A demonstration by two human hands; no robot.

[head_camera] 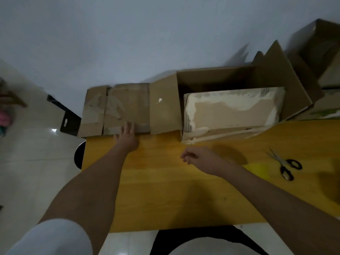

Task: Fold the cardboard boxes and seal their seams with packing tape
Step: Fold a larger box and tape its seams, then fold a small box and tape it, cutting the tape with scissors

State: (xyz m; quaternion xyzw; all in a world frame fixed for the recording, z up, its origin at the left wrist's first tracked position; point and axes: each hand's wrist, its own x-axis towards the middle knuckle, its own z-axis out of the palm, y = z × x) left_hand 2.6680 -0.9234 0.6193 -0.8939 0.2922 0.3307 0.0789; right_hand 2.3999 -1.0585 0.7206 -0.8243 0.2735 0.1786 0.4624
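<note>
The flattened cardboard box [117, 109] is touched at its near edge by the left hand [127, 134], fingers extended. Nothing is held by the loosely curled right hand [197, 157], nearer along the wooden table [165, 190].

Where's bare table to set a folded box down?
Bare wood lies between the left hand and right hand, running to the near table edge. Crowded: far edge with flattened cardboard, open box; scissors at right.
</note>
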